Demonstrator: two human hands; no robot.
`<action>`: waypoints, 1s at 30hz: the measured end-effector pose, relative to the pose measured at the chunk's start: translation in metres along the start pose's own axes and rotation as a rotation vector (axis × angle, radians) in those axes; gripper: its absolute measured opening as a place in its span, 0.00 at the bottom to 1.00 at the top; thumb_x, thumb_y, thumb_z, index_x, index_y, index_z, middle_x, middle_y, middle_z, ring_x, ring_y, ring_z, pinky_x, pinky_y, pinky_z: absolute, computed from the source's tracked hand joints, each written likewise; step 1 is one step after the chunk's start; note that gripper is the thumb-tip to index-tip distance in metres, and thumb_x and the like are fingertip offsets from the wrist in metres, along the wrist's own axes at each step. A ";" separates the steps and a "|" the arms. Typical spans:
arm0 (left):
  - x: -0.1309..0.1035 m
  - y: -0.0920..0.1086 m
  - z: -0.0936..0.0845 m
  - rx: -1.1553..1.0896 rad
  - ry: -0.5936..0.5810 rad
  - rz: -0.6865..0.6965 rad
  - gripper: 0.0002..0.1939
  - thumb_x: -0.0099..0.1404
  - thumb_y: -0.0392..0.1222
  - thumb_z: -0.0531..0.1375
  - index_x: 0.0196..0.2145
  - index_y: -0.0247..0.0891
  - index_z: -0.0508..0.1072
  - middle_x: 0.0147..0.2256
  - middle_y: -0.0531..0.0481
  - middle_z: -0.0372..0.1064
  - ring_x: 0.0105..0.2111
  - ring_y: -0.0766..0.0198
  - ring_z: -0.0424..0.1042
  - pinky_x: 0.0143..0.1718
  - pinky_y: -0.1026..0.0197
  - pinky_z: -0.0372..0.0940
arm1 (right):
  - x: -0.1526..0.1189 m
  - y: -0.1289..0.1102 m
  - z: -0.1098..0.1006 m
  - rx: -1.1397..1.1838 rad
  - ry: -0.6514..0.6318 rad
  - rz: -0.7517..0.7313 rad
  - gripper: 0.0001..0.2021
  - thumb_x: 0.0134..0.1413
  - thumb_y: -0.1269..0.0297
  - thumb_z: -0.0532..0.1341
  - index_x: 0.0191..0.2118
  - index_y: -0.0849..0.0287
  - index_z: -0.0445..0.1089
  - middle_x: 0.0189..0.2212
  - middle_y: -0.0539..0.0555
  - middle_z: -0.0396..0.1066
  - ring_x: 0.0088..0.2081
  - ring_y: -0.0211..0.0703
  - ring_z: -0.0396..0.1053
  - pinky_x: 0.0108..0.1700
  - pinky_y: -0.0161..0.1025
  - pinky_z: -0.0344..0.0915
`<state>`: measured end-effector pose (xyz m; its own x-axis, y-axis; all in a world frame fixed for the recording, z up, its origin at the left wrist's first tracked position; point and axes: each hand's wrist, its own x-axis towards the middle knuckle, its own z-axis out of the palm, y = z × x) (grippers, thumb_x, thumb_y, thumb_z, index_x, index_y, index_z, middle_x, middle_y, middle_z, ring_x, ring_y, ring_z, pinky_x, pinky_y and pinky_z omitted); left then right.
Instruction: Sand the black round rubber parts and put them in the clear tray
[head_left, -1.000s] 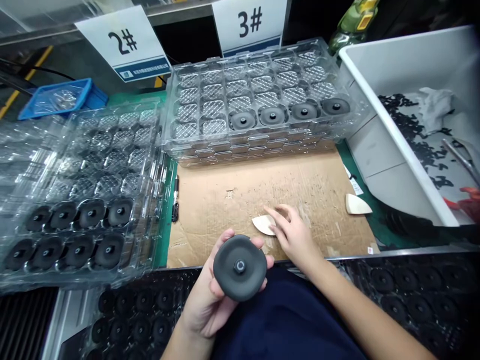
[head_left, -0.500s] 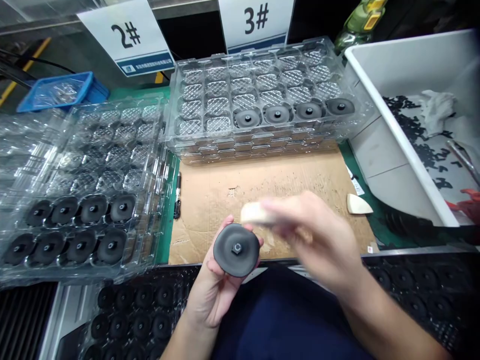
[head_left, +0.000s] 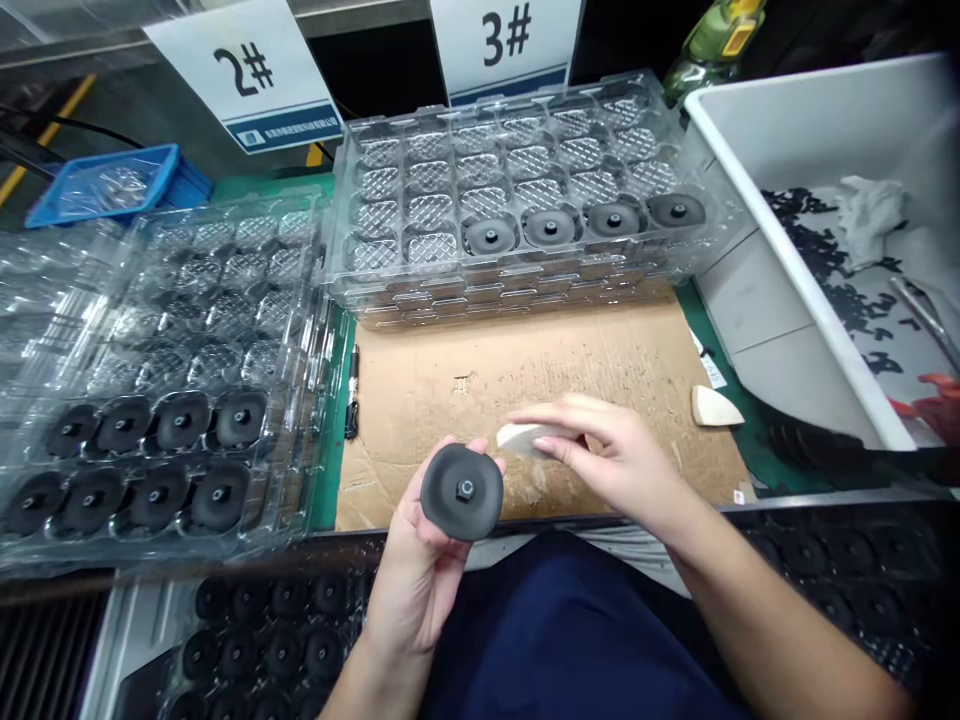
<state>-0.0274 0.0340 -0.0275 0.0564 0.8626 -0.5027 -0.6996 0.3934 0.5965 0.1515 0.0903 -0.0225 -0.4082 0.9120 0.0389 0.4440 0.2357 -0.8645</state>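
Observation:
A round black rubber-like disc with a metal nut at its centre is held in my left hand, its nut side facing up. My right hand pinches a whitish pad between thumb and fingers, just right of the disc and apart from it. Both hands are over the front part of a brown cardboard sheet. Behind it stands a stack of clear trays, with several black discs in the front row of its top tray.
More clear trays with black discs lie at left, beside a pen. A white bin with small black pieces stands at right, near another whitish pad. A blue basket is at back left.
My right hand has moved slightly down from the disc's upper edge, and the whitish pad now shows apart from the disc. My left hand has shifted slightly left with the disc.

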 end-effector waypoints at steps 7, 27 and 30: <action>-0.002 0.003 0.005 -0.002 -0.071 0.003 0.29 0.47 0.49 0.67 0.49 0.46 0.69 0.51 0.47 0.68 0.47 0.56 0.71 0.48 0.62 0.65 | -0.023 0.042 0.023 -0.066 -0.059 0.066 0.13 0.58 0.69 0.54 0.48 0.53 0.68 0.35 0.52 0.72 0.36 0.39 0.69 0.39 0.37 0.65; -0.009 0.009 0.017 -0.052 -0.112 -0.036 0.26 0.46 0.45 0.69 0.45 0.49 0.72 0.46 0.55 0.72 0.45 0.59 0.71 0.45 0.63 0.68 | -0.014 -0.065 -0.009 0.008 -0.107 -0.256 0.12 0.59 0.72 0.52 0.46 0.61 0.66 0.36 0.51 0.71 0.36 0.35 0.67 0.40 0.32 0.62; -0.011 0.009 0.016 -0.046 -0.120 -0.095 0.21 0.51 0.41 0.67 0.44 0.47 0.73 0.43 0.55 0.74 0.45 0.63 0.71 0.45 0.67 0.67 | -0.022 -0.067 -0.022 -0.192 0.013 -0.149 0.12 0.58 0.72 0.53 0.46 0.59 0.67 0.29 0.50 0.69 0.31 0.36 0.64 0.34 0.35 0.59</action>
<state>-0.0230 0.0332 -0.0067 0.2067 0.8554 -0.4750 -0.7190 0.4621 0.5192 0.1480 0.0615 0.0454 -0.4709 0.8664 0.1663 0.5236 0.4262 -0.7377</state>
